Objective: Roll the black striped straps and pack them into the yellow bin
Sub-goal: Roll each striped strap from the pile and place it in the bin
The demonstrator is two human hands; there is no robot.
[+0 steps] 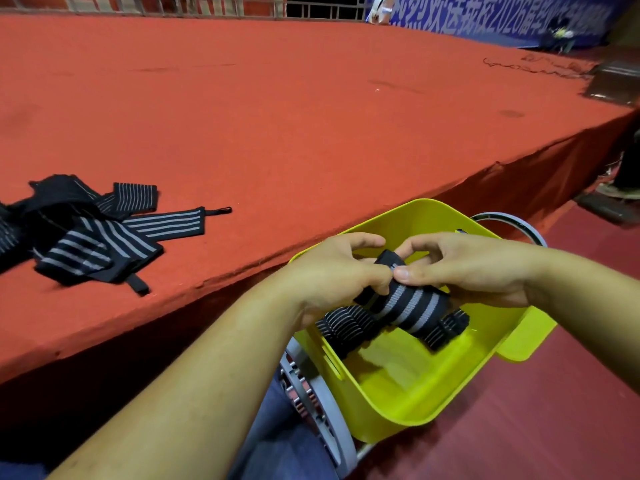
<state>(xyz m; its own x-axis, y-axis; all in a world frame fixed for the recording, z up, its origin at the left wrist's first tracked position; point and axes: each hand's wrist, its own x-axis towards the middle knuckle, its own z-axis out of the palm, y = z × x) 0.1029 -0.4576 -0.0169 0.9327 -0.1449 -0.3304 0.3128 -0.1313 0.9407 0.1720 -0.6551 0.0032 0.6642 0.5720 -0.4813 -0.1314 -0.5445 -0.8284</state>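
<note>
Striped strap [405, 306] is being pinched between left hand [334, 271] and right hand [478, 268], fingers curled, over the yellow bin [408, 407] (seemingly two rolls [349, 327] inside); loose straps [90, 233] are lying near the platform's [311, 116] front edge.

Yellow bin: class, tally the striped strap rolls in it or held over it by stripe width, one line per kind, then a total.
Thin-striped rolls lying in the yellow bin: 2 (left roll, right roll)
Wide-striped roll, gripped by left hand and right hand: 1
Total: 3
</note>
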